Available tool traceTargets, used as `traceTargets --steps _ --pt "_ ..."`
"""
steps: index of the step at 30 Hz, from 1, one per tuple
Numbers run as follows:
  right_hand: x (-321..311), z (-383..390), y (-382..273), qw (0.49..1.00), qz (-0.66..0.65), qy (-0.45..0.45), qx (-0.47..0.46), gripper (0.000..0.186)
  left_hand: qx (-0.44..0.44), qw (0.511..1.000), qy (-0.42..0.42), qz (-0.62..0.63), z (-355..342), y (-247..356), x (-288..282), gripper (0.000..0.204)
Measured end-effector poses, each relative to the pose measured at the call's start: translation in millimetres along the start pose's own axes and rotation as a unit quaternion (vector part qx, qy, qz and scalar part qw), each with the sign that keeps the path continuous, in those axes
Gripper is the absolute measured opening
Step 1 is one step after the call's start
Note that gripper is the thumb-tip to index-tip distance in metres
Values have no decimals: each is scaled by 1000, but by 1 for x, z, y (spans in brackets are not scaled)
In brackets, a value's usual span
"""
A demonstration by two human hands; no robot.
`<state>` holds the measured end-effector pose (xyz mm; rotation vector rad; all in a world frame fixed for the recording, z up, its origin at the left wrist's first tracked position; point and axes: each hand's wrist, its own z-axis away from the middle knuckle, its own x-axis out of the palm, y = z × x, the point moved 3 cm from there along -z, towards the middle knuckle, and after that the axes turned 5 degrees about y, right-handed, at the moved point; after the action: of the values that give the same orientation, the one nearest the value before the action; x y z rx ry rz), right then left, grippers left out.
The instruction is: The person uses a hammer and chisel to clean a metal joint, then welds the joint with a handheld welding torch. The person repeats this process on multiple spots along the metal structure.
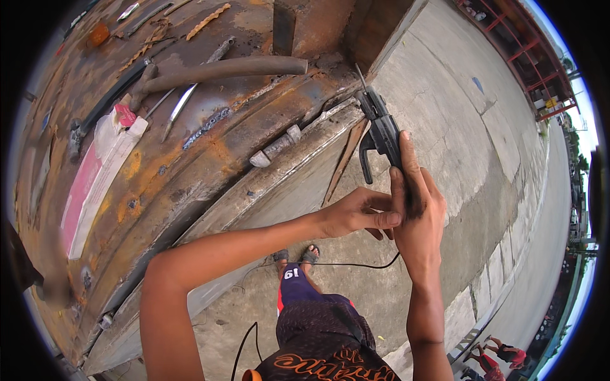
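My right hand [416,209] grips a black welding electrode holder [384,127] pointed up and away from me, its index finger along the body and a thin rod [361,76] in its jaw. My left hand [362,216] is just below and left of the holder, against my right hand, fingers curled; what they hold, if anything, is hidden. A black cable [343,264] hangs under my hands.
A rusty steel surface [152,190] on the left bears a hammer-like tool [222,68], metal rods, scraps and a pink-white box [95,184]. An upright steel plate [375,32] stands ahead. Concrete pavement [470,159] lies right. People [495,359] are at the lower right.
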<state>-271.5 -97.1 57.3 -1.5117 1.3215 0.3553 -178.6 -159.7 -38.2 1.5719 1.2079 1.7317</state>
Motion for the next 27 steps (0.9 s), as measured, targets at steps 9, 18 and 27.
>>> traceTargets --steps 9,18,27 --pt "2 -6 -6 999 -19 21 -16 52 24 997 -49 -50 -2 -5 9 64" --pt "-21 16 -55 975 -146 -168 16 46 32 724 -258 -639 22 -45 11 76" --pt "-16 -12 -100 961 -157 -209 -84 48 73 667 -253 -697 22 -77 -7 67"
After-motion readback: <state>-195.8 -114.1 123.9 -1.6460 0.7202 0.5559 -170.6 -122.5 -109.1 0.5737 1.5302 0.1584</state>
